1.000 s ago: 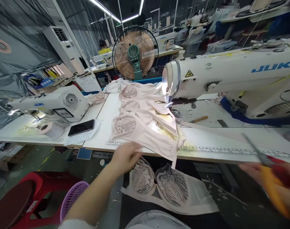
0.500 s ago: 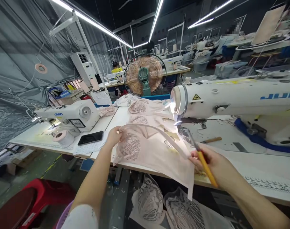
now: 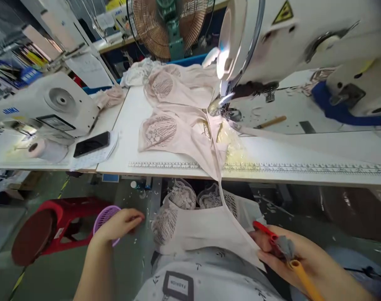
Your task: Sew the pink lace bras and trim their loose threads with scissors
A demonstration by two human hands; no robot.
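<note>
My right hand (image 3: 286,255) is closed at the lower right, pinching the end of a pale pink bra band (image 3: 205,225). It also holds an orange-handled tool (image 3: 305,278) with red and grey parts near the fingers; its tip is hidden. The band lies over my lap, its lace cups partly hidden beneath the table edge. A narrow strip (image 3: 220,184) runs up from it to the sewing machine's needle area (image 3: 224,102). My left hand (image 3: 121,223), off the fabric, is closed above the purple basket (image 3: 107,217), with nothing visible in its fingers.
More pink bras (image 3: 160,129) lie on the white table (image 3: 165,167), left of the lit sewing machine (image 3: 287,37). A phone (image 3: 91,144), a second machine (image 3: 52,104) and a thread cone (image 3: 47,150) are farther left. A red stool (image 3: 67,217) stands below; a fan (image 3: 170,25) is behind.
The view has tilted down. My left hand has let go of the bra and moved down left. My right hand has come down toward my lap, drawing the fabric off the table edge.
</note>
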